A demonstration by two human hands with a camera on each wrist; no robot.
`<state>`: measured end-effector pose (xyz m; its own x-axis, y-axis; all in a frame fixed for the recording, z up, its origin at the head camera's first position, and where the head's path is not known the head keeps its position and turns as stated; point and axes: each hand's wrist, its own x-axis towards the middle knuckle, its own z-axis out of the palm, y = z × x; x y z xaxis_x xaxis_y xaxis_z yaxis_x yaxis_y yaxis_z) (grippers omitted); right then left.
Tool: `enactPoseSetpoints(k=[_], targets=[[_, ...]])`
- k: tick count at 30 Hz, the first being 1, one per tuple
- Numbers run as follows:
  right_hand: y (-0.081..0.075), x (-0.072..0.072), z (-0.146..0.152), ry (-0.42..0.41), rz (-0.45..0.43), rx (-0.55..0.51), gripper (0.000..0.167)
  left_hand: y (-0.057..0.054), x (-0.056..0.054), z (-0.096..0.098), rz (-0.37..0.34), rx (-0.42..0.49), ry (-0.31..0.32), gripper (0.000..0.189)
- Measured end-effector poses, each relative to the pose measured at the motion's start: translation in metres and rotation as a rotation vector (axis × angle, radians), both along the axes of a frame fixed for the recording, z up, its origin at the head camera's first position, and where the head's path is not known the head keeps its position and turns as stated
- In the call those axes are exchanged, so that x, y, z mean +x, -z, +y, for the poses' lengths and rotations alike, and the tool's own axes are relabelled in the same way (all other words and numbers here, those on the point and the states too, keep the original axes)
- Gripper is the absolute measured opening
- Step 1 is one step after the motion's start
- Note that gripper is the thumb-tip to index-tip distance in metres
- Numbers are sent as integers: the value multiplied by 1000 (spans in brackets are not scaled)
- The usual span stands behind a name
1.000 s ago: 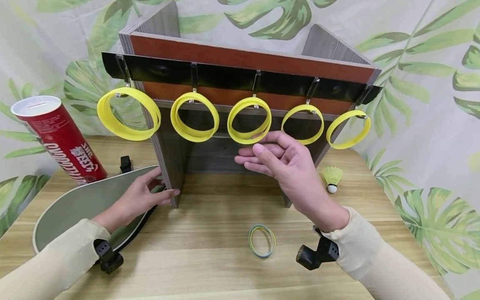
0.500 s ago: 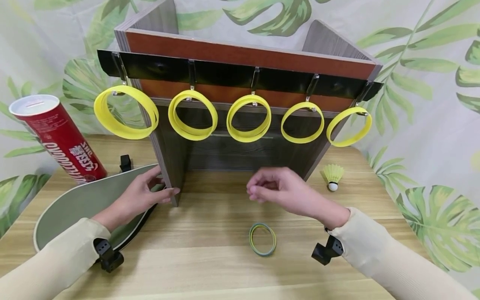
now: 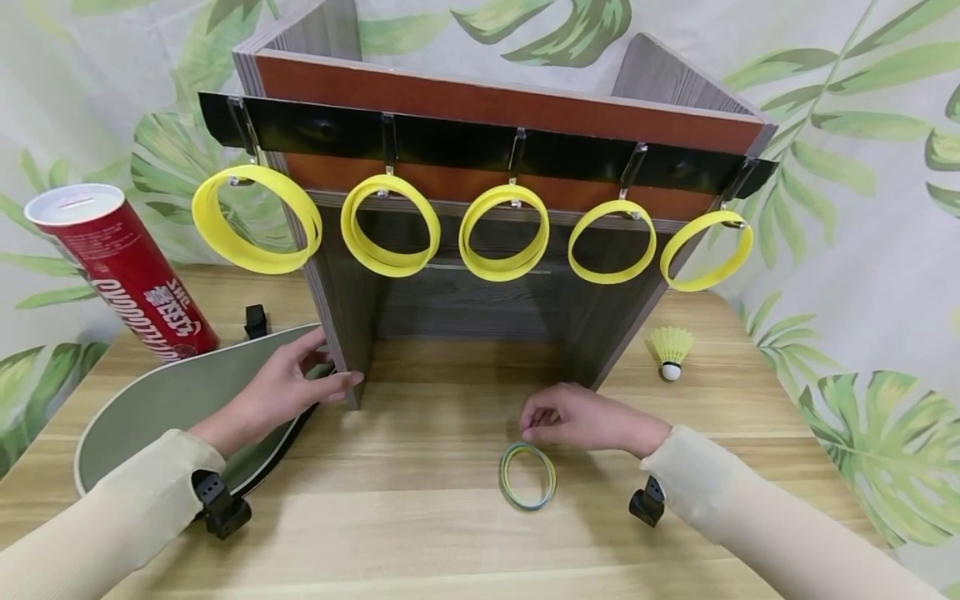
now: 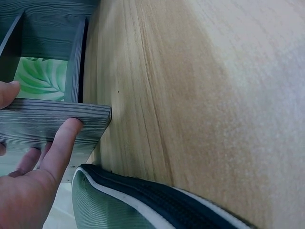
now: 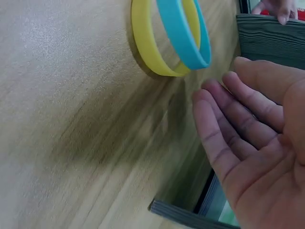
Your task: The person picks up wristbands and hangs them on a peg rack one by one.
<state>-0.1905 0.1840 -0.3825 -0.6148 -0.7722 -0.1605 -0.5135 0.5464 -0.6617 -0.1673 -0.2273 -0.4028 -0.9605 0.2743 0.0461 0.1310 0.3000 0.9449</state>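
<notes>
My left hand (image 3: 281, 387) grips the left side panel of a grey wood-grain stand (image 3: 337, 333), thumb at its front edge and fingers against the outer face. Loosely bent, the right hand (image 3: 585, 419) hovers low over the table with nothing in it. Just beyond its fingertips (image 5: 202, 98) lie a yellow wristband (image 5: 147, 40) and a blue wristband (image 5: 181, 36), overlapping on the wood. Across the stand's front runs a black strip (image 3: 450, 140) with clear hooks. Several yellow wristbands (image 3: 504, 271) hang from these, some hooks seemingly bearing more than one.
A red can (image 3: 138, 283) with a white lid stands at the back left. Beneath my left forearm lies a green paddle-shaped case (image 3: 150, 417). A yellow shuttlecock (image 3: 671, 350) rests right of the stand. Leaf-patterned cloth (image 3: 847, 208) hangs behind the wooden table (image 3: 420, 533).
My right hand has come down from the middle hanging wristband to beside the bands on the table. The left hand stays on the panel.
</notes>
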Motion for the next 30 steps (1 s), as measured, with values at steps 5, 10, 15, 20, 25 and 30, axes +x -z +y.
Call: enactPoseSetpoints(k=[5,10,15,20,25,30], targets=[[5,-1,-8,-33,-43,48,6,0,1,0,-6,-1,-1,65],[5,0,-16,-74,-36,71,5,0,2,0,-19,-7,-3,66],[5,1,-18,-88,-30,71,5,0,2,0,-19,-7,-5,66],[7,-1,-16,-93,-41,59,7,0,1,1,-20,-6,-2,66],[6,-7,-10,-70,-64,42,12,-1,0,2,-18,-4,1,66],[2,-10,-4,-3,-232,12,18,-2,0,1,-18,-10,-4,65]])
